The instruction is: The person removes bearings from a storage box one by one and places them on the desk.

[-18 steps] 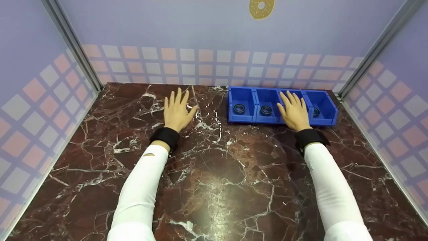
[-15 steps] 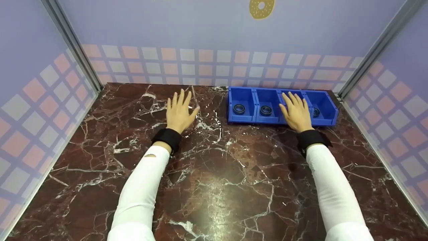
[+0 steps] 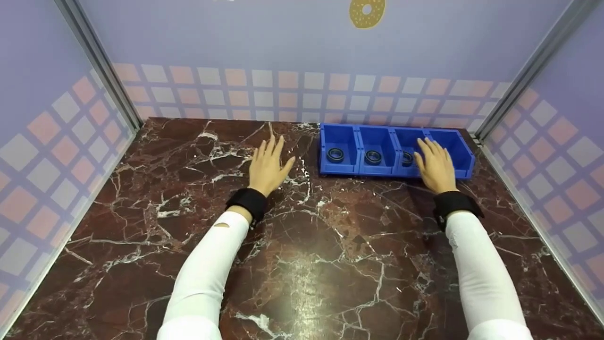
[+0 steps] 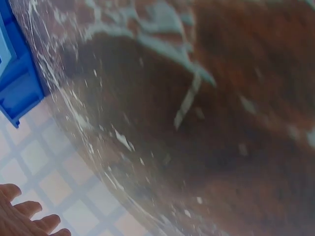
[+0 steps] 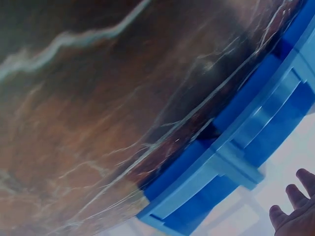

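Note:
In the head view my left hand [image 3: 267, 169] hovers over the marble tabletop with fingers straight and spread, holding nothing. My right hand [image 3: 436, 169] is held out over the right part of the blue four-part bin [image 3: 342, 169], its fingers extended and gripping nothing. Round dark bearings sit in the bin: one bearing [image 3: 335, 155] in the leftmost compartment, another bearing [image 3: 373, 157] beside it, and a third bearing [image 3: 406, 159] partly covered by the right hand. That hand also hides part of the rightmost compartment. In the right wrist view, fingertips [image 5: 297, 195] show beside the bin's front edge.
Brown marble tabletop [image 3: 302, 245] spreads in front of the bin. A tiled back wall [image 3: 264, 94] stands right behind it. Side panels [image 3: 42, 165] with metal corner posts [image 3: 101, 61] close in the left and right.
Both hands have shifted right and slightly nearer the body. The right hand has uncovered the bearing in the third compartment and now overlaps the rightmost one. The bin stays in place.

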